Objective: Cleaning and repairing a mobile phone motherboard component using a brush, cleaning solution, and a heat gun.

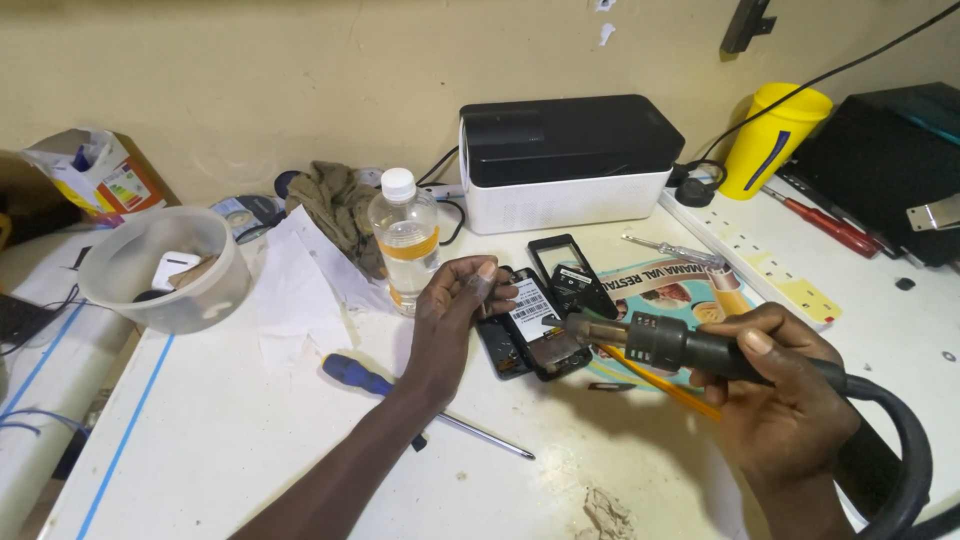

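Note:
My right hand (790, 390) grips a dark hot-air tool (660, 342) with a thick black hose, its nozzle pointing left at an opened black phone (535, 335) lying on the white table (250, 440). My left hand (455, 310) hovers at the phone's left edge, its fingertips pinched on a small clear piece. A black phone frame (560, 258) and a small black part (580, 290) lie just behind the phone. A thin yellow stick (665, 385) runs under the tool.
A blue-handled screwdriver (420, 405) lies near my left forearm. A clear bottle (405, 240), a plastic bowl (165, 270), a rag, papers, a black-and-white box (565, 160), a yellow jug (775, 135), a red screwdriver (825, 225) and a black case surround the spot.

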